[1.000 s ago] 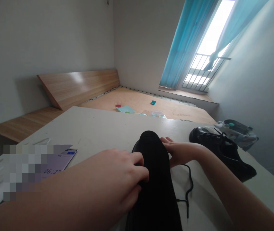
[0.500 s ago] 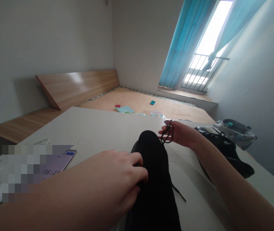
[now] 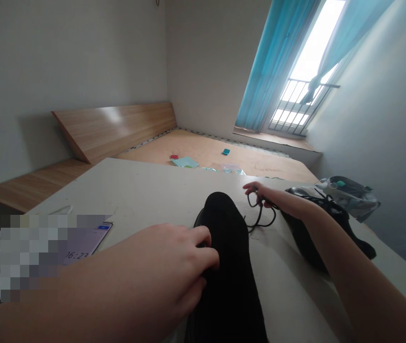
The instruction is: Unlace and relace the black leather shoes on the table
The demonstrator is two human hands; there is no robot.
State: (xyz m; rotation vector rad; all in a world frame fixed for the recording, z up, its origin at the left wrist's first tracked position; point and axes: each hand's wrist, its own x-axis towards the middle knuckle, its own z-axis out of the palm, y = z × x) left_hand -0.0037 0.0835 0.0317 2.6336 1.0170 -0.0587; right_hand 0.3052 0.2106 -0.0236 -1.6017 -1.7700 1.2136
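The left hand (image 3: 163, 259) lies across a black shoe (image 3: 224, 271), its fingers (image 3: 203, 236) curled over the shoe's inner side, so its grip is closed on the shoe and pins it to the tabletop (image 3: 153, 190); the shoe sits lengthwise at the near edge of the view, at 6 o'clock, with its rounded end pointing toward 12 o'clock. The right hand (image 3: 263, 196) is raised at 1 o'clock from that shoe, with its grip pinched on a black lace (image 3: 262, 216) that falls in loose loops and reaches down to the shoe's upper near its far end. Whether the lace passes through any eyelets cannot be told, as the shoe's black surface and the left hand hide them, so how much lacing is in place on this shoe stays unclear, though a loose length is in hand. A second black shoe (image 3: 304, 240) lies at 3 o'clock on the tabletop, with dark lace (image 3: 327, 204) visible at its top, and a clear plastic bag (image 3: 349, 194) sits beyond it at 2 o'clock. At 9 o'clock a phone (image 3: 83, 244) shows a time on its screen, part of it pixelated, while a plywood bed base (image 3: 206, 155) and a blue curtain (image 3: 274, 62) fill the distance
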